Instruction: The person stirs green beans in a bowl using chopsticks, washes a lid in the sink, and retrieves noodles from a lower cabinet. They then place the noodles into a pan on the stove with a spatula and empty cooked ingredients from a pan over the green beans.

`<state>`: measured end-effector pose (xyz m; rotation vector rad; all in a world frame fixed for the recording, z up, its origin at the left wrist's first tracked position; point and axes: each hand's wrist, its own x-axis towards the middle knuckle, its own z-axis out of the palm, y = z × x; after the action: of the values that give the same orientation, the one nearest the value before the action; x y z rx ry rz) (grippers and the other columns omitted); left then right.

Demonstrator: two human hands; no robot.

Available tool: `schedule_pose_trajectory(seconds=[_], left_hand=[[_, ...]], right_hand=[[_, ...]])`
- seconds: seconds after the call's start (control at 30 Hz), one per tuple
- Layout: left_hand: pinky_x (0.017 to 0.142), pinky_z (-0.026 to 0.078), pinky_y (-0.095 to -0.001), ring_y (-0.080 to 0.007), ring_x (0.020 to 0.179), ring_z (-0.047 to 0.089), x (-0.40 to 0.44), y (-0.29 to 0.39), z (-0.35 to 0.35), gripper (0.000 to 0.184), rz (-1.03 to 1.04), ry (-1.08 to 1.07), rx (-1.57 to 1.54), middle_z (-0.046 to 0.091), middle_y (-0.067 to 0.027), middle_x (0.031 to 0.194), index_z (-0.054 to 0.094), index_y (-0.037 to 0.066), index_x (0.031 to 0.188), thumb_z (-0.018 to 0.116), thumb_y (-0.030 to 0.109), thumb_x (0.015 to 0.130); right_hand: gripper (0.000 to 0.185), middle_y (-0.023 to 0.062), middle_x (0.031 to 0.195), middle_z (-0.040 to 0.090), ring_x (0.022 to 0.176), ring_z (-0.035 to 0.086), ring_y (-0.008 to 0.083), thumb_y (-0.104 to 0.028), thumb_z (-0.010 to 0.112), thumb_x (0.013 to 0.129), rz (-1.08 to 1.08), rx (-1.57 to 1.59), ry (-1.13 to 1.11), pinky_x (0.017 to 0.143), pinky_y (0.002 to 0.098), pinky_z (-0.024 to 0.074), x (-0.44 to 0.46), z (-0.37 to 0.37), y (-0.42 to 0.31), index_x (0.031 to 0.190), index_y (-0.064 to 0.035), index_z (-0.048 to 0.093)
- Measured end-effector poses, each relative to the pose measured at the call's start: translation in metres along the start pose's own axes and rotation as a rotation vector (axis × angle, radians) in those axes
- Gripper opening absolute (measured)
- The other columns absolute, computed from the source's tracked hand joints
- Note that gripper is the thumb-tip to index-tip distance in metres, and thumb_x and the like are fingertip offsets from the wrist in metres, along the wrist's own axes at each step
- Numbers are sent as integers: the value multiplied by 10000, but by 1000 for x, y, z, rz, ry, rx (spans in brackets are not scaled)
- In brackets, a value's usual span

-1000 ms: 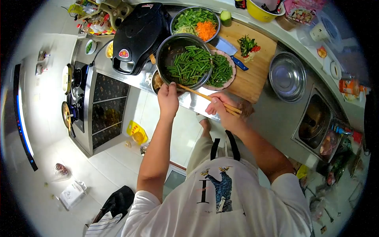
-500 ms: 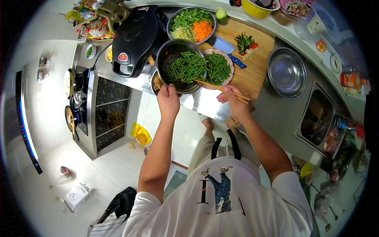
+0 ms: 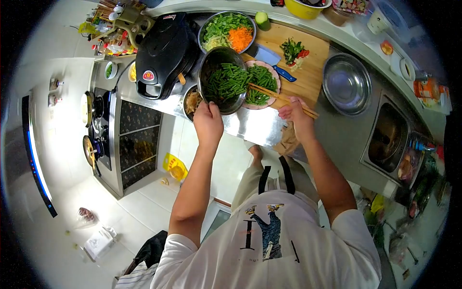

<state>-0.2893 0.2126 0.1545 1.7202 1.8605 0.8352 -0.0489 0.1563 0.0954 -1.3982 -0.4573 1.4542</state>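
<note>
My left hand (image 3: 208,119) grips the near rim of a metal bowl (image 3: 206,67), which is tilted toward the right. Cut green beans (image 3: 226,81) fill its right side, up against a pink-rimmed plate (image 3: 277,81) that holds more cut beans. In my right hand (image 3: 298,111) is a pair of wooden chopsticks (image 3: 274,95), fingers closed round them, tips over the plate close to the bowl's rim. A small bowl of brownish food (image 3: 192,102) stands beside my left hand, partly hidden behind the metal bowl.
A cutting board (image 3: 313,72) carries a blue-handled knife (image 3: 284,72) and chopped peppers (image 3: 293,52). Behind stands a bowl of shredded vegetables (image 3: 226,31). A black electric griddle (image 3: 166,53) is at left, a metal basin (image 3: 346,84) and sink (image 3: 385,135) at right.
The metal bowl has tipped further to the right, and its beans have shifted toward the plate. The chopsticks have moved right and up, away from inside the bowl.
</note>
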Motion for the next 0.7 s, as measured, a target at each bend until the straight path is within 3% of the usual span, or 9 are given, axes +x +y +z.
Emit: schedule_pose_trajectory(seconds=[0.13,0.23,0.7], left_hand=[[635,457,-457,-447,704,572,0,5,1,192,61,-23,46,596,-257,751,544,-43,831,475,117,911],[641,461,-468,-453,721,576,-2,12,6,179,108,16,132,594,-263,753,541,-41,842,477,112,909],[618,463,-473,-467,710,566,6,0,5,165,127,55,160,584,-271,746,530,-33,843,488,115,902]], right_hand=[[401,116,737,643,658,631,163,-381,454,982,23,65,8,627,262,496,-2,13,-3,1109,-6,516],[384,124,726,637,633,619,160,-366,467,981,20,53,-156,579,264,494,2,42,1,1099,-4,516],[372,118,711,645,599,610,153,-362,454,987,-72,-3,1,568,257,487,13,17,6,1084,-9,520]])
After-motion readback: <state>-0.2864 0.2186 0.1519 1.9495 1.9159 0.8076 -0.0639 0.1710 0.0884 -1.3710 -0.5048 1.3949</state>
